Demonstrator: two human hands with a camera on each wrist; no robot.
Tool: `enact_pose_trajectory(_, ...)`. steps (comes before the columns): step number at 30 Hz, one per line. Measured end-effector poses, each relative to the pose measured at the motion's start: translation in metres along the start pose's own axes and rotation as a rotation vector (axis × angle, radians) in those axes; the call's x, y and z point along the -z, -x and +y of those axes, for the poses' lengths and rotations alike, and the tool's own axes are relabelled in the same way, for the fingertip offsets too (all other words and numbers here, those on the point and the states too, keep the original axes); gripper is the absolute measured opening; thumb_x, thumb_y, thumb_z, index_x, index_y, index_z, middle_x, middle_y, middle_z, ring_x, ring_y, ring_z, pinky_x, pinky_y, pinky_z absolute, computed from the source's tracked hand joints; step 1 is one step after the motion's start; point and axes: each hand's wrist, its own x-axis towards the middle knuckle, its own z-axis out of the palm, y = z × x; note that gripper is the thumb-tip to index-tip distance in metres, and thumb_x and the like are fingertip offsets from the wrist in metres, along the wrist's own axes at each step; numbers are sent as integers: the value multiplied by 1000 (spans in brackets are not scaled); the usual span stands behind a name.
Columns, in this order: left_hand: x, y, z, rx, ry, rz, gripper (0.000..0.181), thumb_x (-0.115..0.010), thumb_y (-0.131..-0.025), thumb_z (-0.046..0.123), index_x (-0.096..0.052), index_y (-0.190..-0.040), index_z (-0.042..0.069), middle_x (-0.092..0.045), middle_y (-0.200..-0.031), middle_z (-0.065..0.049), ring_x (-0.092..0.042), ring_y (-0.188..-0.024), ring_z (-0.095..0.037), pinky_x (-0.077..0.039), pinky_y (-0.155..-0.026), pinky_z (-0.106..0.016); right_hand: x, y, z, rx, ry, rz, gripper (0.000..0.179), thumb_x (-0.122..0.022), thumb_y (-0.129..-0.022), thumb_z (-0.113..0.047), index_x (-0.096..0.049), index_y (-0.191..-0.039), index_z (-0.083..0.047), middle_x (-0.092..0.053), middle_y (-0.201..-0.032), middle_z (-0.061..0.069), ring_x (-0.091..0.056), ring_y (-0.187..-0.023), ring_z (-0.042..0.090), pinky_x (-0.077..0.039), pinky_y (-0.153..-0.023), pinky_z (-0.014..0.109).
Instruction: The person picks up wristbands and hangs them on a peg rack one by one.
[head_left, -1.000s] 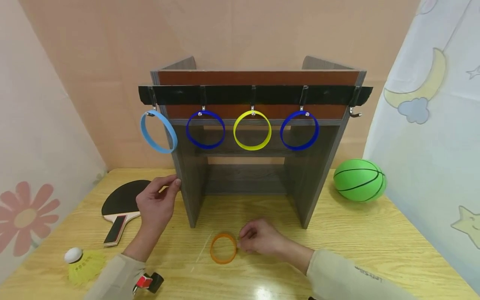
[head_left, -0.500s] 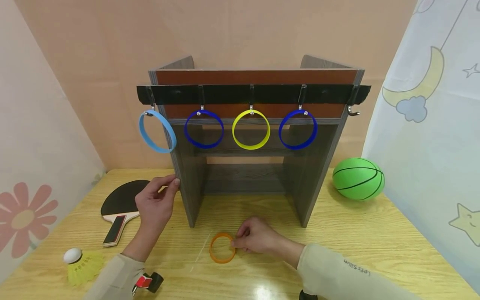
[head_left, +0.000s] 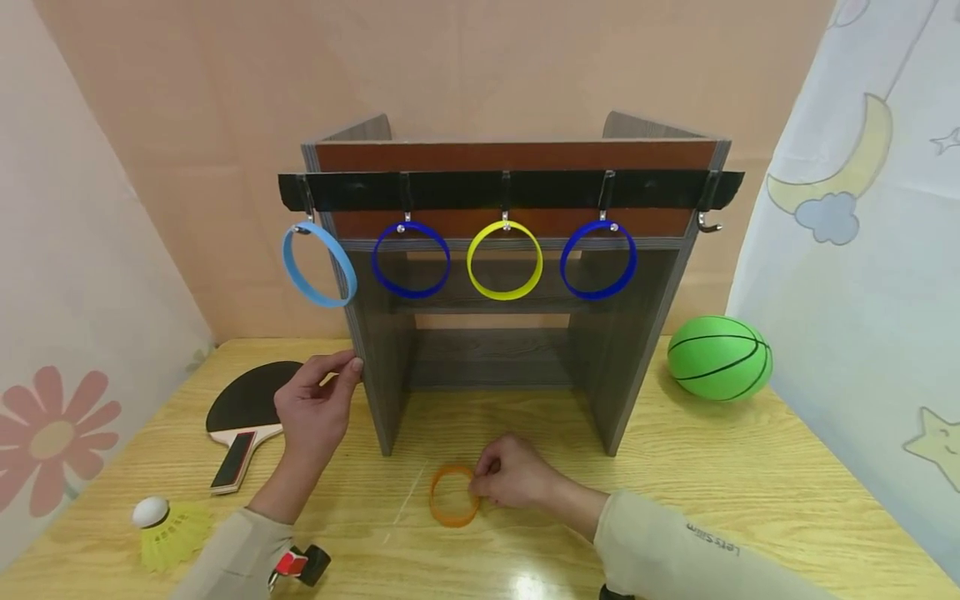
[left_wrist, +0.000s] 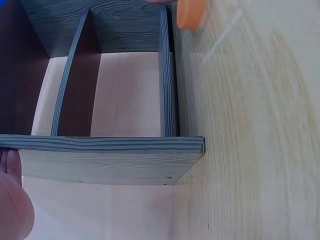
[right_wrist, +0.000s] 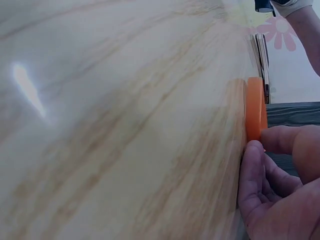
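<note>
With thumb and fingers my right hand [head_left: 517,475] pinches the right side of an orange ring [head_left: 453,522], low in front of a grey wooden shelf [head_left: 378,367]. The right wrist view shows this ring [right_wrist: 255,110] edge-on at the fingertips. Farther left, my left hand [head_left: 313,412] grips the front edge of the shelf's left side panel, its fingertips partly hidden behind it. Across the shelf's front runs a black strip [head_left: 457,192] with metal hooks. On them hang a light blue ring [head_left: 347,271], two dark blue rings [head_left: 411,293] and a yellow ring [head_left: 505,296]; the rightmost hook [head_left: 707,225] is bare.
A black table tennis paddle [head_left: 251,400] lies on the wooden table left of the shelf, with a yellow shuttlecock [head_left: 172,537] nearer the front. To the right of the shelf sits a green ball [head_left: 720,358]. Patterned cloths hang on both sides.
My right hand has moved slightly left to the orange ring and taken hold of it. The ring has shifted a little right and appears tilted. The left hand stays on the panel.
</note>
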Motion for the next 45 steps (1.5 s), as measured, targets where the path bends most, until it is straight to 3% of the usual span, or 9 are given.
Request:
enact_pose_trajectory(13, -2, 3, -1, 10, 2, 1, 10, -56, -77, -29, -59, -87, -27, -61, -76, -26, -65, -72, -11, -55, -71, -21, 1, 5, 5, -5, -76, 29, 4, -67, -77, 2, -63, -77, -1, -60, -60, 7, -60, -54, 17, -53, -48, 28)
enact_pose_trajectory(23, -3, 1, -1, 6, 2, -8, 10, -56, -77, -29, -59, -87, -27, -61, -77, -27, -65, -73, -12, -55, -72, -21, 11, 20, 6, -36, -123, -1, 3, -63, -79, 1, -60, -79, 1, -60, -64, 8, -61, -53, 18, -54, -47, 31)
enact_pose_trajectory(30, -3, -1, 1, -5, -12, -11, 9, -57, -78, -28, -59, -87, -27, -62, -77, -26, -65, -73, -11, -55, -71, -21, 32, 39, 7, -55, -282, -75, 8, -65, -83, 3, -59, -81, -2, -61, -77, 12, -65, -64, 25, -57, -56, 34)
enact_pose_trajectory(36, -2, -2, 1, -14, -5, -11, 11, -56, -76, -30, -59, -86, -27, -62, -77, -26, -65, -72, -12, -55, -71, -21, 61, 55, 0, 19, -404, -115, 7, -65, -83, 6, -61, -82, 0, -61, -84, 15, -67, -76, 34, -58, -67, 44)
enact_pose_trajectory(40, -1, -1, 1, -9, -6, -12, 13, -54, -75, -32, -59, -86, -27, -62, -77, -25, -65, -73, -12, -55, -72, -21, 80, 65, -5, 96, -467, -109, 8, -64, -82, 8, -61, -83, 1, -62, -85, 17, -67, -78, 30, -57, -70, 44)
enact_pose_trajectory(45, -1, -1, 0, -6, -6, -13, 11, -55, -77, -30, -58, -87, -27, -63, -78, -25, -65, -73, -12, -55, -72, -21, 102, 75, -10, 249, -523, -88, 15, -61, -84, 11, -62, -85, -4, -65, -88, 13, -67, -78, 23, -57, -70, 40)
